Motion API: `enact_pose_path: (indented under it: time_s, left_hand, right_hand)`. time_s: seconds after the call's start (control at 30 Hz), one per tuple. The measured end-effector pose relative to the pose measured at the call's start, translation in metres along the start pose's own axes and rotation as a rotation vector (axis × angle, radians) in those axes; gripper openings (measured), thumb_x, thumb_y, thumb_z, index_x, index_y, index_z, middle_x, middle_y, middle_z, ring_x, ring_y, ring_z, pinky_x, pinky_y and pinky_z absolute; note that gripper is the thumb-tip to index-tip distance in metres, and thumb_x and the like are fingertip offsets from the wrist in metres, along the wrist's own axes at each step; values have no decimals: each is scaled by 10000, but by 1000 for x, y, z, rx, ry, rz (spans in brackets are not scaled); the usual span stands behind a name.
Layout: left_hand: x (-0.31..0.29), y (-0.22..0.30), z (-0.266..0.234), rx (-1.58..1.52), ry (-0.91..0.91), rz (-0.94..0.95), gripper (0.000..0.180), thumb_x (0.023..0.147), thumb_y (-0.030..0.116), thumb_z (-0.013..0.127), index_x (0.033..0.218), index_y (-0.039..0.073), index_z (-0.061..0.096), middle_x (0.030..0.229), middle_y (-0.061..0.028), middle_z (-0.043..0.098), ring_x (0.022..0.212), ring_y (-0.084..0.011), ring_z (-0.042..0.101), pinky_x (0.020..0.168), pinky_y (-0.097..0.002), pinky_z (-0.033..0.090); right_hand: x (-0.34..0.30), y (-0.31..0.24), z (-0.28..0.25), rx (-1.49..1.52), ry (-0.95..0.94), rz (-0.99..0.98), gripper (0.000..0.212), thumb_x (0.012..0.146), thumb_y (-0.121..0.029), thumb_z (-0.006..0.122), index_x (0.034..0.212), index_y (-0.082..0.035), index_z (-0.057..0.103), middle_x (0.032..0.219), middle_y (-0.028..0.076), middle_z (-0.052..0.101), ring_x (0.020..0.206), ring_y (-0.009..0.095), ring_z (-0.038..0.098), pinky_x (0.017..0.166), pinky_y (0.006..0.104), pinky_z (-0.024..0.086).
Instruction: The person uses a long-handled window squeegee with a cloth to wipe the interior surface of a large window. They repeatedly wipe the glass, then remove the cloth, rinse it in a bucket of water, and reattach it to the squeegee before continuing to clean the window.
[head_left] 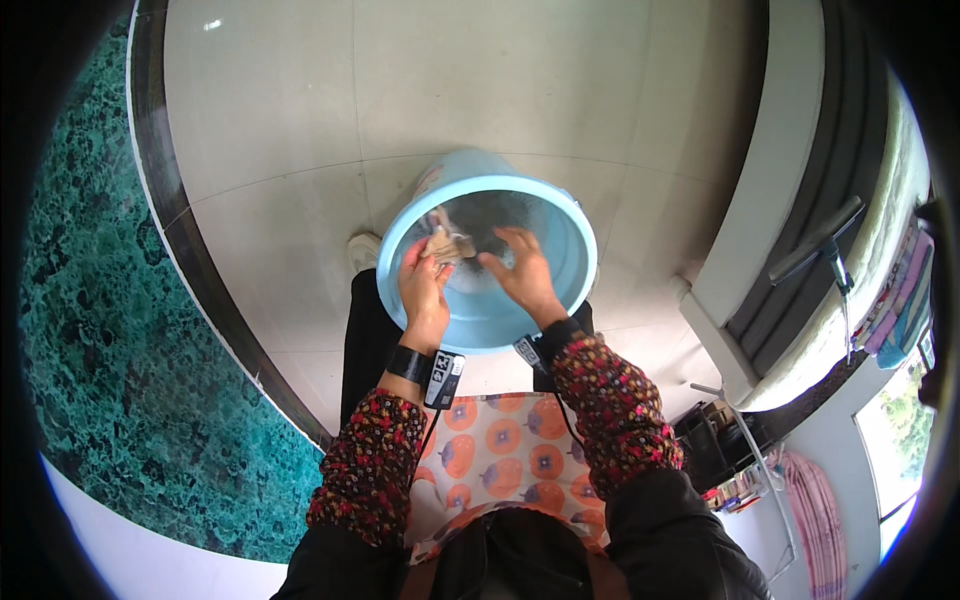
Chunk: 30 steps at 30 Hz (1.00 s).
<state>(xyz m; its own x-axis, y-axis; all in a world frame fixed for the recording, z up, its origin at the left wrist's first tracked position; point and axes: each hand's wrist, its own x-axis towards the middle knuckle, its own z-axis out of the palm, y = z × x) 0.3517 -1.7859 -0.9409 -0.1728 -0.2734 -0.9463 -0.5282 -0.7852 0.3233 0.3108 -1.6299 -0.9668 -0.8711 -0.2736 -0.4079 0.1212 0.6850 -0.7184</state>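
Note:
Between my knees stands a light blue bucket (586,255) holding water with whitish suds (505,212). My left hand (422,292) is over its left side, fingers closed on a crumpled beige cloth (446,246). Part of the cloth looks pale and wet, and its exact kind cannot be made out. On the right side of the bucket's mouth is my right hand (526,276), thumb and fingers apart and nothing visible in it. Its fingertips point toward the cloth but do not touch it.
Pale floor tiles (480,80) surround the bucket. A dark green marbled surface (150,330) lies to the left behind a dark border. At the right are a padded white-edged bed or bench (850,300), a squeegee-like tool (815,240) and a hanging pink striped cloth (812,520).

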Motion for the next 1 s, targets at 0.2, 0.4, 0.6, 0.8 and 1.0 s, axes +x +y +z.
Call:
enact_pose_path:
  time_s: [0.2,0.4,0.6,0.8,1.0]
  left_hand:
    - [-5,7,4,-11,38,167,355,907,58,414,1239,4,530,1215,-96,558,1053,-163,550,883,-263,438]
    - [-12,10,4,231,112,193,413,961,104,403,1371,69,427,1391,-65,430,1216,-183,442,1015,-329,349]
    - [-9,-1,2,226,66,-36,530,967,266,462,1456,190,274,1511,-27,231,1263,-190,359,975,-390,334]
    - [-9,1,4,276,-75,-116,682,939,428,501,1487,307,114,1546,-75,119,1327,-305,261,958,-439,360]
    - [-11,18,19,-70,-229,-38,798,915,395,591,1491,226,66,1403,-120,323,1052,-216,505,732,-310,510]
  right_hand:
    - [25,10,21,306,-496,406,519,770,-266,759,1181,-16,566,1065,216,633,1038,347,601,879,382,479]
    - [14,39,-21,59,-166,443,687,800,-206,720,1378,-60,378,1247,278,500,1163,388,512,964,413,438]
    - [12,71,47,-430,-319,349,811,788,-173,703,1445,-79,237,1364,296,372,1225,457,424,987,473,416]
    - [19,36,67,-19,-52,187,567,757,-180,745,1238,-7,499,1118,271,571,1023,441,559,836,464,476]
    - [-35,-83,-12,125,-146,96,415,729,-332,787,961,-48,594,936,212,610,972,436,576,791,444,501]
